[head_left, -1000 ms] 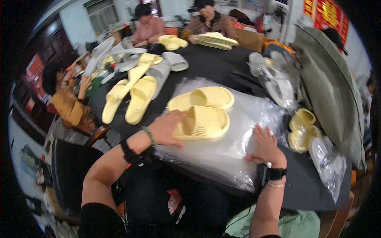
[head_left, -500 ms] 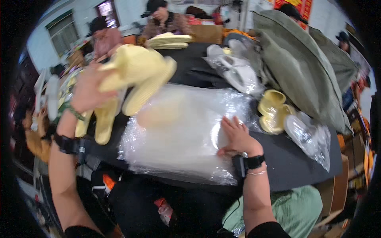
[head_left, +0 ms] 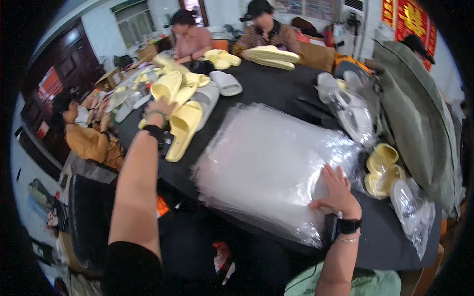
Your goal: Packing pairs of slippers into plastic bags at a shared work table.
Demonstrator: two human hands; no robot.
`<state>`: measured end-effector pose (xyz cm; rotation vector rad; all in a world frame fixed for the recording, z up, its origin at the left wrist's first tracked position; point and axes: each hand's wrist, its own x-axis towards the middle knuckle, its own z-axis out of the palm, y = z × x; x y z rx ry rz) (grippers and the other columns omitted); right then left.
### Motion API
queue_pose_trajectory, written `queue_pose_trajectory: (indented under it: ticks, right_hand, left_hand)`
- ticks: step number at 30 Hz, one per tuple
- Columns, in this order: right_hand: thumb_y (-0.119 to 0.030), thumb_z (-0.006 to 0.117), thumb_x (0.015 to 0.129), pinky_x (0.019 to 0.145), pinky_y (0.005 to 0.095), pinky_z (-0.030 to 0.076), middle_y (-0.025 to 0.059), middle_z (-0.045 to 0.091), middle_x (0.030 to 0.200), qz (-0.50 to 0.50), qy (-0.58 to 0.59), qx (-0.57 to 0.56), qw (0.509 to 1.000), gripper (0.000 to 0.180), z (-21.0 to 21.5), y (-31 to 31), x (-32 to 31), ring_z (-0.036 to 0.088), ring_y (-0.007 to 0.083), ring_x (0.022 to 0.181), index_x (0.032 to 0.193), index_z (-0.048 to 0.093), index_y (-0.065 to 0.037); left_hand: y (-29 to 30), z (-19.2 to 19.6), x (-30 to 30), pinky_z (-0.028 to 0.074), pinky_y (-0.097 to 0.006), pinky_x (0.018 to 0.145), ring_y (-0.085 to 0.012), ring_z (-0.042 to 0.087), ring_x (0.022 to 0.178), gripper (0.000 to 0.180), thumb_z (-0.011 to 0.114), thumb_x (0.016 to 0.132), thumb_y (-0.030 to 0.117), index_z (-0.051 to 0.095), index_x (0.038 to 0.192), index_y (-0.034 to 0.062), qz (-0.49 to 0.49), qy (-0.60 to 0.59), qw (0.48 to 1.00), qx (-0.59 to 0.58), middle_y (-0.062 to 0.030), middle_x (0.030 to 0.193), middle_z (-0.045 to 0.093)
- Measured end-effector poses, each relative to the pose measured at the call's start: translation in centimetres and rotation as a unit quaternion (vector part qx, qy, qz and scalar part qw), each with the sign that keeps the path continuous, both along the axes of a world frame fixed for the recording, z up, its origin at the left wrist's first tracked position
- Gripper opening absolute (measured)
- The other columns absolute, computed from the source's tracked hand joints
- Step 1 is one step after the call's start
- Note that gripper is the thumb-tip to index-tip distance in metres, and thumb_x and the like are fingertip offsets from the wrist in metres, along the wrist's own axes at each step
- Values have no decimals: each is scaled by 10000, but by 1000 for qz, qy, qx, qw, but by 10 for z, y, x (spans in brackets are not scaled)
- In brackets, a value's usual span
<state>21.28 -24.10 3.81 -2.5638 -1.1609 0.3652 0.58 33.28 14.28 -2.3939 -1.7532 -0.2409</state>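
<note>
My left hand reaches out to a cluster of slippers on the left of the black table, its fingers curled round the near side of a pale yellow slipper; its fingertips are partly hidden. Another yellow slipper lies just right of my wrist. Grey slippers are beside it. In front of me, a stack of clear plastic bags covers the middle of the table. My right hand rests on the stack's right side, open, with fingers spread and nothing held.
Bagged grey slippers, bagged yellow slippers and another bagged pair lie at the right, beside a large grey-green sack. Co-workers sit at the far side and left. A yellow slipper pile stands at the far edge.
My view has turned left. My left hand has carried the yellow slippers from above the bags' left edge to the slippers on the left. My right hand stays on the bags.
</note>
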Motion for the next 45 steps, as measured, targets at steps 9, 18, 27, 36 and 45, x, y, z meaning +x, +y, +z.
queue_pose_trajectory:
  ticks: [9, 18, 27, 36, 45]
  right_hand:
    - [-550, 859, 508, 1169, 592, 94, 161, 213, 1592, 22, -7, 7, 1000, 1271, 4, 11, -4, 92, 418, 1477, 1492, 272, 2]
    - [-521, 860, 539, 1185, 556, 76, 102, 226, 1597, 3, -11, 53, 999, 1226, 6, -8, -2, 79, 409, 1480, 1503, 281, -32]
    - [-559, 828, 575, 1189, 508, 104, 124, 241, 1585, 20, -6, 48, 999, 1185, 0, -9, -1, 81, 368, 1487, 1498, 301, -37]
    - [-196, 837, 657, 1071, 467, 384, 195, 509, 1359, -173, -315, 194, 913, 755, 53, -78, 23, 422, 412, 1312, 1319, 504, -50]
    - [-137, 814, 641, 1055, 645, 307, 123, 431, 1438, -387, -314, -119, 859, 961, 28, -224, 27, 267, 418, 1414, 1477, 343, -185]
  left_hand:
    - [74, -13, -36, 391, -547, 1035, -459, 503, 1235, 811, 309, 891, 744, 386, 1475, 188, 54, -40, 997, 35, -262, 1336, 536]
    - [-195, -19, 69, 234, -620, 1073, -420, 321, 1386, 511, 603, 914, 431, 556, 1335, 145, -572, -95, 796, 174, -193, 1462, 430]
    - [-335, -96, 59, 166, -674, 1103, -429, 270, 1418, 690, 586, 850, 598, 517, 1381, 164, -641, 38, 755, -131, -189, 1522, 349]
    - [-336, -99, 59, 160, -661, 1111, -437, 246, 1427, 715, 586, 841, 609, 494, 1394, 164, -635, 54, 758, -138, -195, 1541, 308]
    - [-339, -93, 59, 108, -631, 1149, -401, 210, 1452, 671, 592, 841, 602, 522, 1378, 205, -621, 38, 763, -174, -174, 1547, 314]
